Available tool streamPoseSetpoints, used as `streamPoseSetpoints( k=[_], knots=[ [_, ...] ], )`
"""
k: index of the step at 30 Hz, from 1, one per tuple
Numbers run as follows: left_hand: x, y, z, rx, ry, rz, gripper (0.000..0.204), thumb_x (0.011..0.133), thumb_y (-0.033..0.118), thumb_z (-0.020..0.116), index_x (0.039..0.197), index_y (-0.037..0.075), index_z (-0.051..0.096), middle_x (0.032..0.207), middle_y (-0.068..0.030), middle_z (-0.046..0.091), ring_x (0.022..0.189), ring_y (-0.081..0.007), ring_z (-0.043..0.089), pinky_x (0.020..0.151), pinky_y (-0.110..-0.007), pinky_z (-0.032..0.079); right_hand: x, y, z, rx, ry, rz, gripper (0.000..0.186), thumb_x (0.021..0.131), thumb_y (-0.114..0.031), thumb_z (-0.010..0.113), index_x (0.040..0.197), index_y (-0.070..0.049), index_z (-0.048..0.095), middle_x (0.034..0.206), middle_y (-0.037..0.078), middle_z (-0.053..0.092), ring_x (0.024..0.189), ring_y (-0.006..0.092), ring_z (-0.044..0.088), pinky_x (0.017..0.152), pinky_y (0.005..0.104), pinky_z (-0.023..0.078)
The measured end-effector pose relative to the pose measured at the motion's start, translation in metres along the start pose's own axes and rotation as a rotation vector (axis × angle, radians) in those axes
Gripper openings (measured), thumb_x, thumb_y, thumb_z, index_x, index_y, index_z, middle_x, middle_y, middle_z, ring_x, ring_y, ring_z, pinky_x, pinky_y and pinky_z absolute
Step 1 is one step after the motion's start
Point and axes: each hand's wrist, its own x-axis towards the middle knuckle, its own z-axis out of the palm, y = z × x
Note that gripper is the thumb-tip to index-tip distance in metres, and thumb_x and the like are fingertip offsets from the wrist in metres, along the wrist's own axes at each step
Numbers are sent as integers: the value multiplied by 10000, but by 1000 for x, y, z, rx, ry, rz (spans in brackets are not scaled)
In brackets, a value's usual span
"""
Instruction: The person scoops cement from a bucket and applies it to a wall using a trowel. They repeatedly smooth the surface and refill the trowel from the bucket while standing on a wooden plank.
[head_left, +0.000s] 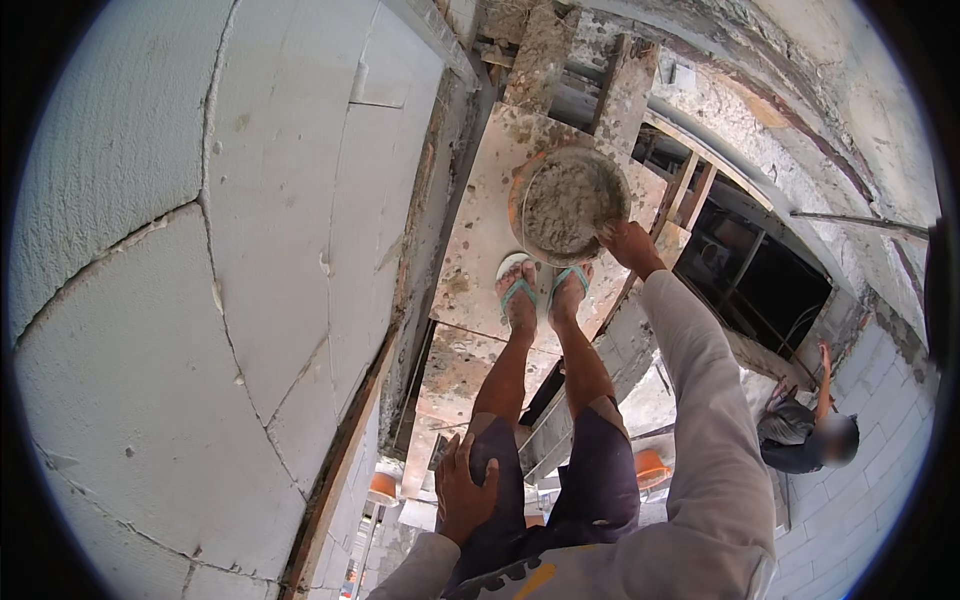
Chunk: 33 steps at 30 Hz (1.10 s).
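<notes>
The right hand (630,247) grasps the near right rim of a round, shallow orange bucket (519,195) filled with lumpy, wet grey mortar (570,205). Its fingers curl at the rim with the back of the hand turned up; how far the fingertips reach inside is hard to tell. The right arm, in a long pale grey sleeve (690,350), stretches forward and down almost straight, slanting inward so that the hand meets the bucket just ahead of the right foot.

The bucket sits on a pale, mortar-spattered flat board (465,270), close to the board's far edge and somewhat nearer its right edge than its left.

The left hand (466,492) grips nothing. It rests palm down on the left thigh of the dark purple knee-length shorts (600,470), fingers apart and pointing forward, with the left forearm only partly in view at the lower edge.

Both feet, in flip-flops with teal straps (519,291), stand on the board just behind the bucket. Along the left rises a wall of large white blocks (270,250) with rough joints. At the lower right, well apart, another person (810,430) in dark clothing has one arm stretched out.
</notes>
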Motion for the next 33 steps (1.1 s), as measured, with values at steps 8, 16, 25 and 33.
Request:
streamPoseSetpoints(
  k=[8,16,25,33],
  knots=[
    [13,-3,-5,2,50,66,624,924,325,693,1443,27,517,1453,-280,506,1347,-448,495,1116,-527,395,-16,58,-4,248,1,-94,596,875,-477,783,1262,-32,700,1107,253,733,1066,407,697,955,463,544],
    [17,15,-17,-7,114,149,608,946,374,656,1423,21,527,1427,-288,522,1342,-453,494,1126,-534,384,-149,-7,-172,239,-12,-243,505,866,-426,784,1254,-110,718,1059,218,751,1007,374,725,914,437,568],
    [-1,28,-45,-214,189,235,570,919,354,640,1326,-41,587,1256,-322,619,1220,-464,584,1059,-530,453,-475,-162,-521,99,-267,-340,495,957,-406,711,1336,-90,673,1160,136,742,978,254,720,912,366,560],
    [-10,29,-95,-441,350,-1,463,921,314,614,1239,-22,627,1130,-290,671,1103,-483,637,996,-538,493,-706,-341,-843,-101,253,-357,382,1031,-407,638,957,-44,730,711,32,677,548,96,590,502,283,476]
  ],
)
